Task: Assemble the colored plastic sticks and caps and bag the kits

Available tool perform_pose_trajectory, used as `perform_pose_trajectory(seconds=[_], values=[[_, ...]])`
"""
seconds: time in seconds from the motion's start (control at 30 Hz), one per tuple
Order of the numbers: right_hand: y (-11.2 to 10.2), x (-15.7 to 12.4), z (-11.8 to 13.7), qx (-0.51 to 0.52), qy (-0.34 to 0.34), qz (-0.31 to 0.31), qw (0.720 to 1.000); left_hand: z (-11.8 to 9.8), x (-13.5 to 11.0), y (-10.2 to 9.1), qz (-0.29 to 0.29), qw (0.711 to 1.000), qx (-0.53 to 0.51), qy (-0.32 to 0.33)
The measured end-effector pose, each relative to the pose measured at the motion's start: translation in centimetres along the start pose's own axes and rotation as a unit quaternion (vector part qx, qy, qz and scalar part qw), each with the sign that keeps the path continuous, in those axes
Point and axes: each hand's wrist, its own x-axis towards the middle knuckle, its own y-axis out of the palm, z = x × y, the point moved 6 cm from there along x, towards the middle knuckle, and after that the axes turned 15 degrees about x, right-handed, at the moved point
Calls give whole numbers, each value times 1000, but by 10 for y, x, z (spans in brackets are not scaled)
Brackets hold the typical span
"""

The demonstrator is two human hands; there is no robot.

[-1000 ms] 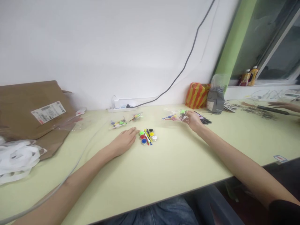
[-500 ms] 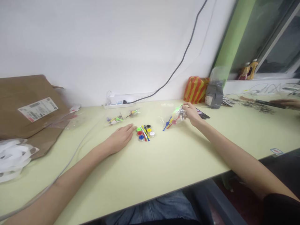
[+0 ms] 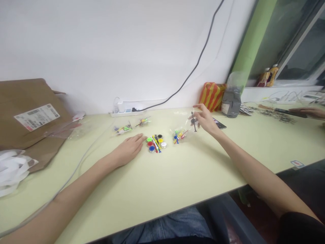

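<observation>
My left hand [image 3: 130, 148] lies flat on the table, fingers stretched out, beside a small group of parts. In that group, coloured round bases [image 3: 151, 149] in blue, red, green, black, yellow and white flank several thin plastic arrows [image 3: 156, 144]. My right hand [image 3: 204, 118] is raised off the table with a black plastic spinner arrow [image 3: 193, 121] between its fingers. Below and left of it, a clear plastic bag [image 3: 179, 135] with blue, yellow, red and green arrows rests on the table. Two more filled bags, one nearer [image 3: 123, 128] and one farther [image 3: 143, 121], lie behind my left hand.
A power strip [image 3: 124, 110] with a black cable stands along the wall. On the left are a brown paper bag [image 3: 56, 132] and white strips [image 3: 15, 173]. A phone [image 3: 219, 124], a striped bag [image 3: 212, 96] and another person's hand [image 3: 308, 112] are on the right.
The bag of coloured arrows has dropped from my right hand onto the table. My right hand has risen slightly and now holds a black arrow apart from it. The left hand stays put.
</observation>
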Motion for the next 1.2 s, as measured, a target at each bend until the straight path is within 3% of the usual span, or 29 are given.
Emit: perform_pose_trajectory(seconds=[0.23,0.5,0.87,1.07,1.2], values=[[1,-2,14,-18,-49,3,999,0,0,1,13,1000,1,-4],[-10,-2,27,-5,-74,-63,995,0,0,0,-5,1000,-1,-3],[-18,-1,43,50,-111,-40,992,-2,0,-2,21,1000,8,-3],[-40,7,45,94,-152,-84,980,0,0,0,19,1000,5,-2],[-63,12,33,154,-194,-175,953,0,0,1,18,1000,6,-4]])
